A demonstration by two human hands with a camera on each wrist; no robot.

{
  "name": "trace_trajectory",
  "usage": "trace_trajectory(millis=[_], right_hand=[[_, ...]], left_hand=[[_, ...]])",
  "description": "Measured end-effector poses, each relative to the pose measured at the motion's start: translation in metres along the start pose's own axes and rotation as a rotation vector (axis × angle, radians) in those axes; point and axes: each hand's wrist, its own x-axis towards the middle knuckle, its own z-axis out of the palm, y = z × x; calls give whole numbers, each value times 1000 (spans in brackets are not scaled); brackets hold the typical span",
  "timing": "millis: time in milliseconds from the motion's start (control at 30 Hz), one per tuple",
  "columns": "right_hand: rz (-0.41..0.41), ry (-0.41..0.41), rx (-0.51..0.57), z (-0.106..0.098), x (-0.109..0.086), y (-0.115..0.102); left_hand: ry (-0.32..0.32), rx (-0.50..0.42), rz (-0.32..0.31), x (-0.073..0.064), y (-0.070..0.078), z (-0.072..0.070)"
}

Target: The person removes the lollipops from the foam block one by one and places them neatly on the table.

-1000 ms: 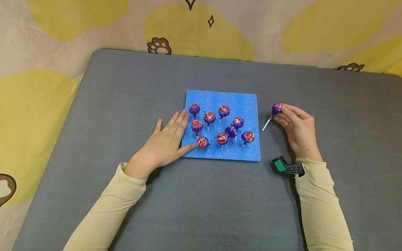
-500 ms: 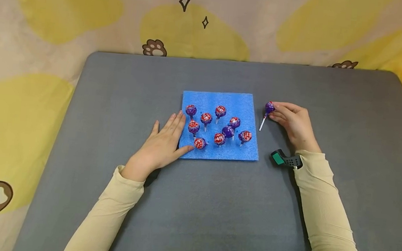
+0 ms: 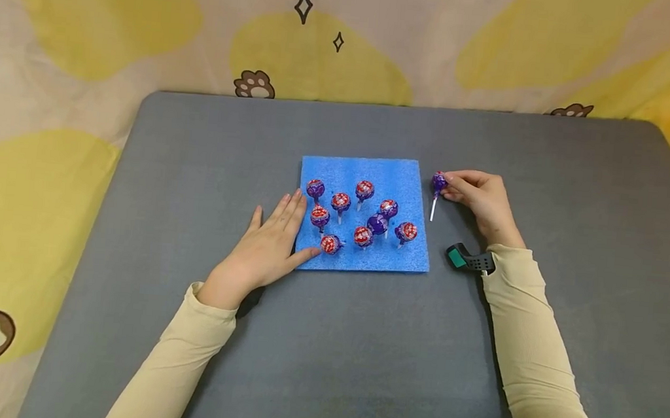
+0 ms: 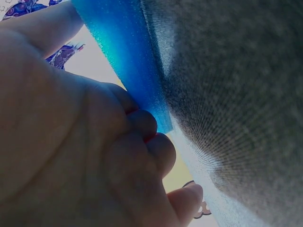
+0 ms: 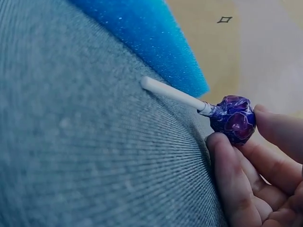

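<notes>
A blue foam board (image 3: 352,170) lies on the table, with several lollipops in purple and red wrappers, such as one lollipop (image 3: 364,190), standing in it on white sticks. The left hand (image 3: 267,246) rests along the board's left edge with its fingers straight and the thumb over the near left corner. Just right of the board, the right hand (image 3: 480,197) pinches a lollipop (image 5: 233,119) by its wrapped head between thumb and fingers. Its white stick (image 5: 173,94) points down, apart from the board. In the left wrist view the fingers touch the board's side (image 4: 128,56).
The grey table (image 3: 335,360) reaches out on all sides of the board. A patterned curtain (image 3: 385,16) hangs behind its far edge. A black strap with a green patch (image 3: 469,259) sits at the right wrist.
The right hand has moved left toward the board with the lollipop, whose stick now hangs more upright. The left hand stays on the board's edge. The head view has shifted slightly.
</notes>
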Motion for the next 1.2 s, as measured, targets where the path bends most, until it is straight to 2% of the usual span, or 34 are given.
trace_trajectory(millis=[100, 333, 733, 1200], right_hand=[[-9, 11, -20, 2, -1, 0], [-47, 60, -155, 7, -5, 5], [-67, 93, -136, 7, -3, 8], [-81, 120, -205, 7, -2, 4]], left_hand=[[0, 1, -1, -1, 0, 0], [1, -4, 4, -1, -1, 1], [-4, -1, -1, -1, -1, 3], [-1, -2, -1, 0, 0, 1]])
